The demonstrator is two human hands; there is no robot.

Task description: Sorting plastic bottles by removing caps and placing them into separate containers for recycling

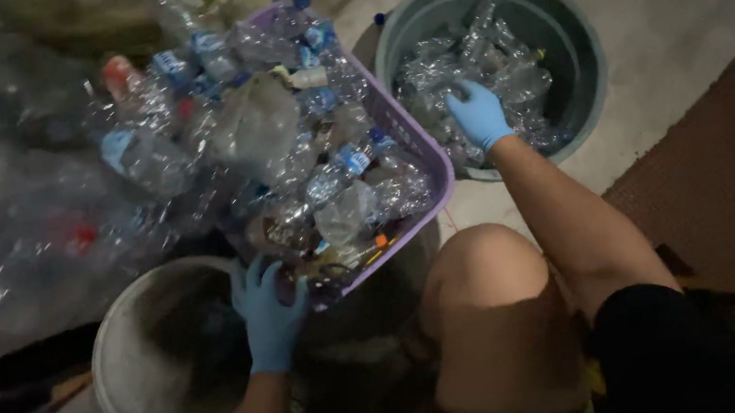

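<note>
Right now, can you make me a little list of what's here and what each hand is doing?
Place: dim concrete floor, person crouching
Left hand: blue glove, gripping the near corner of the purple basket
Right hand: blue glove, down among crushed clear bottles in the grey-green tub
Basket contents: plastic bottles, many with blue caps
Also near: pale bucket under the left hand

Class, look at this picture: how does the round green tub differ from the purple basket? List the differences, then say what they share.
The green tub is round with solid walls; the purple basket is angular, its rim straight-edged. The tub stands level on the floor; the basket is tilted, its near corner low. Bottles sit below the tub's rim, but heap above the basket's. The right hand reaches into the tub; the left hand is at the basket's corner. Both hold clear plastic bottles.
</note>
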